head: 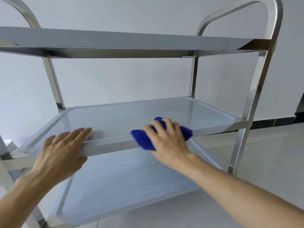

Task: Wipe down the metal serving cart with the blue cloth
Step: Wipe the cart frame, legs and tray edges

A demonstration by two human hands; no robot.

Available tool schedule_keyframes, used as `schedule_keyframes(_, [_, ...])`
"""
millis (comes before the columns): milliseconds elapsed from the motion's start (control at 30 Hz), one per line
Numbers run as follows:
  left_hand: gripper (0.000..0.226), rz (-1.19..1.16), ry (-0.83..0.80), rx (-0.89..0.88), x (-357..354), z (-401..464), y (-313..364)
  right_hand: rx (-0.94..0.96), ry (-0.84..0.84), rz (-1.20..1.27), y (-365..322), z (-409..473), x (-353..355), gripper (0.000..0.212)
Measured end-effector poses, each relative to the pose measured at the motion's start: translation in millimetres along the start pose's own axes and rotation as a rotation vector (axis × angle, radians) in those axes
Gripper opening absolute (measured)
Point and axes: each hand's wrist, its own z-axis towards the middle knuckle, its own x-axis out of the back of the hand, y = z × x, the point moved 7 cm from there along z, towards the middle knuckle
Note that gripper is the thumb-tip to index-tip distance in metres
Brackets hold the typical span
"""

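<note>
Our right hand point(166, 139) grips the bunched, fuzzy blue cloth point(144, 140) against the front rim of the shiny three-shelf steel serving cart's point(256, 89) middle shelf point(115, 119). Our left hand point(60, 148) lies flat, fingers straight, on that rim, well apart from the cloth.

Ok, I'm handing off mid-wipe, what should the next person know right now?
Left hand: flat on the near rim of the cart's middle shelf, steadying it, holding nothing.
Right hand: grips the blue cloth against the same rim, further right.
Done: can't tell from this view which surfaces are already wiped.
Left: finish this rim and shelf, then check the top shelf, bottom shelf and the posts.
</note>
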Motion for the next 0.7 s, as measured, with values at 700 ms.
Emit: schedule_keyframes(700, [0.065,0.037,0.072,-0.031,-6,1,23,-0.121,0.027,0.025,114,-31,-8,0.045])
